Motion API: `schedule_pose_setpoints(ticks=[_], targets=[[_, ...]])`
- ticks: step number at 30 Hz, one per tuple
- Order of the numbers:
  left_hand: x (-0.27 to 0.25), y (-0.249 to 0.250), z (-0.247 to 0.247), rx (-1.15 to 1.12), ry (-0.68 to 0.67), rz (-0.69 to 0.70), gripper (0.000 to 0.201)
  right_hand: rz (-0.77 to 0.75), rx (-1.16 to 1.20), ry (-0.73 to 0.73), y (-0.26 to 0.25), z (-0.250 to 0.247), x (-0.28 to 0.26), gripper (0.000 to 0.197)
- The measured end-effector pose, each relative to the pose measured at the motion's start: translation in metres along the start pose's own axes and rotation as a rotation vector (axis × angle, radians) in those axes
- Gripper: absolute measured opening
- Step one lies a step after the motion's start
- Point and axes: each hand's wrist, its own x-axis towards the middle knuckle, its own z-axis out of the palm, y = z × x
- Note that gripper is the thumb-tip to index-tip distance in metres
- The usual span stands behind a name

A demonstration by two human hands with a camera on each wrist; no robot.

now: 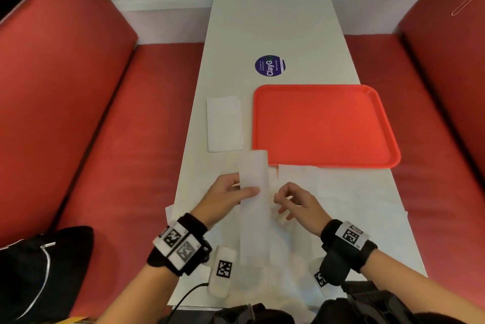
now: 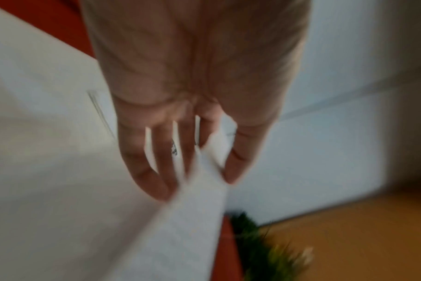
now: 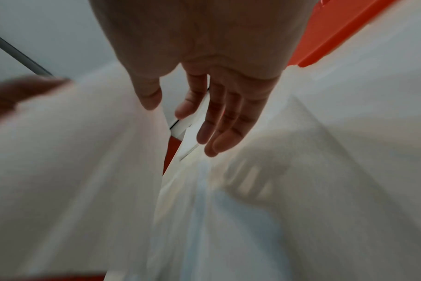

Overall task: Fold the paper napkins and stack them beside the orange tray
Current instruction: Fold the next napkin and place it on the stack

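Observation:
On the white table [image 1: 270,21] lies an orange tray [image 1: 325,124], also seen as an orange edge [image 3: 337,32] in the right wrist view. A stack of folded white napkins [image 1: 224,124] rests just left of it. My left hand [image 1: 244,189] pinches a long folded napkin strip [image 1: 254,171], thumb on top, lifted above the table; the left wrist view shows my left hand [image 2: 204,171] and that napkin strip [image 2: 192,228] between thumb and fingers. Just right of the strip, my right hand [image 1: 283,200] hovers with loose fingers, holding nothing. Unfolded napkins [image 1: 341,192] lie under both hands.
Red bench seats [image 1: 105,140] flank the table on both sides. A black bag [image 1: 39,271] sits on the left seat. A round blue sticker [image 1: 269,65] is on the table beyond the tray. A green plant [image 2: 264,252] shows blurred in the left wrist view.

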Motion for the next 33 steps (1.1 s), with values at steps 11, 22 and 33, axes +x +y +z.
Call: schedule_pose_setpoints(ticks=[11, 22, 33], targets=[[0.005, 0.005, -0.047, -0.354, 0.099, -0.071, 0.029, 0.078, 0.393, -0.035, -0.033, -0.013, -0.003, 0.016], [0.022, -0.049, -0.044, 0.203, 0.186, -0.220, 0.014, 0.148, -0.081, 0.069, 0.005, -0.002, 0.012, 0.015], [0.034, -0.020, -0.002, -0.087, 0.084, -0.151, 0.033, 0.017, 0.076, 0.082, -0.010, -0.006, 0.010, 0.017]])
